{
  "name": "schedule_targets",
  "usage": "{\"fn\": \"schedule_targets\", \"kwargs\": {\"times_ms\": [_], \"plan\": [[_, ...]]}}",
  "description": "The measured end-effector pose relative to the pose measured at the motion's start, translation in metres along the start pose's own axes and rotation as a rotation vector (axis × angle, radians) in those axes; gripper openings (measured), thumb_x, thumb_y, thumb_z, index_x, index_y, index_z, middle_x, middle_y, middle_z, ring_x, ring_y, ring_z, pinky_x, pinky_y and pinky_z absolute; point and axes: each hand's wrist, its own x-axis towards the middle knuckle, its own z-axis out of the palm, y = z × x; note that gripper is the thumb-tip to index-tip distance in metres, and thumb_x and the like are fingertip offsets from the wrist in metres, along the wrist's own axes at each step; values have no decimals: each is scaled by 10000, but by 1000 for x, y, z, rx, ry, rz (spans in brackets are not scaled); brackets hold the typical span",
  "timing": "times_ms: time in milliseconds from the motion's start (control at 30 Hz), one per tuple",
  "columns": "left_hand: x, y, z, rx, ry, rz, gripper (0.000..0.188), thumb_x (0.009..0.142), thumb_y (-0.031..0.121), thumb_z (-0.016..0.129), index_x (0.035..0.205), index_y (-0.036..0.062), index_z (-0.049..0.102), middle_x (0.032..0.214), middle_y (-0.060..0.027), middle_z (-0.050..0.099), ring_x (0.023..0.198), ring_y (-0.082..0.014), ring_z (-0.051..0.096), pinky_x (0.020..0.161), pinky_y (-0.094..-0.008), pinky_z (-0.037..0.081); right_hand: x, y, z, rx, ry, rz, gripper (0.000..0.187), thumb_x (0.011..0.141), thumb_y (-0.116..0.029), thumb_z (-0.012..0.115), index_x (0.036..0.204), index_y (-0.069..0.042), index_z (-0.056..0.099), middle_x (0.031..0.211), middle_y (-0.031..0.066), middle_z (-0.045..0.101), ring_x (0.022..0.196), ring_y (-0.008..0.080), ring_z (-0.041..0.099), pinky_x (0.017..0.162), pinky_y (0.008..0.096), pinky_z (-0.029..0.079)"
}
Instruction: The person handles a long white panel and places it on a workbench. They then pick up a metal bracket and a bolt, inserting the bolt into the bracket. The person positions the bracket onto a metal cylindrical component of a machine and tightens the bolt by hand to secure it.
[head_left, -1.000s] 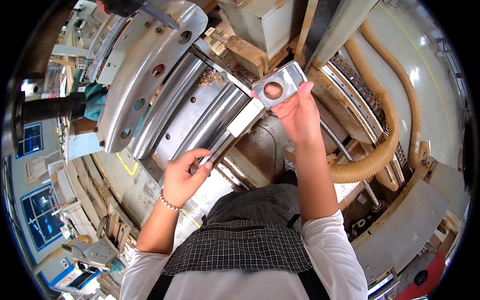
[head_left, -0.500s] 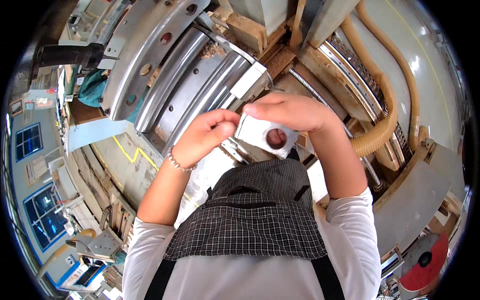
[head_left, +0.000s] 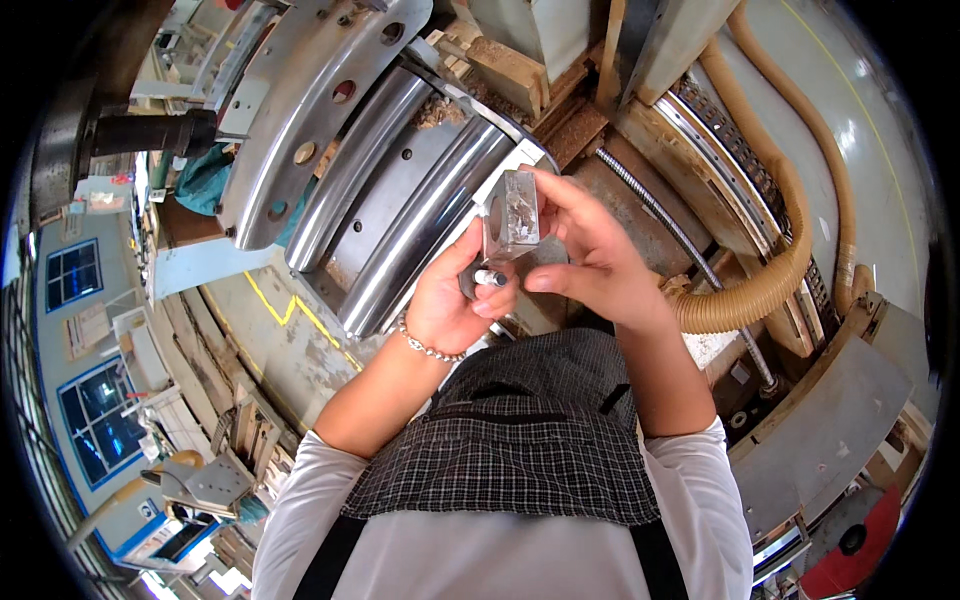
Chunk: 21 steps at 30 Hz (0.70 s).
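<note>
In front of my apron, between both hands, is a small grey metal block [head_left: 520,215] with a round hole in one face. My left hand [head_left: 440,300], with a beaded bracelet at its wrist, grips the block from the left and below. A short shiny metal pin [head_left: 490,278] sticks out by its curled fingers; how it joins the block is hidden. On the right, my right hand [head_left: 605,265] curves round the block, its index finger at the far top edge and its thumb lower down. A grey rounded part [head_left: 547,252] shows between thumb and block.
Curved polished metal rails [head_left: 435,225] of a large machine lie just beyond my hands, with wood chips between them. A black spindle [head_left: 155,133] juts in at upper left. On the right are a threaded rod [head_left: 680,240], a ribbed tan hose [head_left: 745,305] and a grey curved panel [head_left: 825,430].
The block has turned from its broad holed face to a narrow side. My left hand has moved right and under it; the right thumb and index finger have spread apart. The metal pin now shows.
</note>
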Motion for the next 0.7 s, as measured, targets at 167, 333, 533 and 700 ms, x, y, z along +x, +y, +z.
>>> {"fn": "schedule_targets", "kwargs": {"times_ms": [167,333,533,700], "plan": [[3,-4,14,34,82,37,386,968,392,488,1099,32,535,683,-36,480,487,-89,363,449,-211,305,10,1,1,-163,123,-51,784,761,-114,759,1420,9,352,1224,86,527,1096,170,526,938,325,439],[-4,4,33,382,101,126,241,974,266,505,972,29,547,668,-6,493,531,-70,407,464,-198,308,17,4,-11,361,255,73,753,795,-294,758,1367,29,390,1272,88,534,1174,185,500,1002,340,395],[-1,13,33,442,17,138,230,957,221,519,1002,2,574,667,2,479,561,-60,410,474,-191,305,28,10,-8,436,226,80,746,829,-384,718,1362,18,384,1262,93,538,1099,182,542,893,320,448],[1,18,34,492,88,118,219,949,207,541,1007,0,586,686,2,502,566,-52,415,480,-188,311,31,31,-12,546,150,67,696,882,-351,658,1405,-12,349,1283,151,530,1098,222,549,855,346,457]]}}
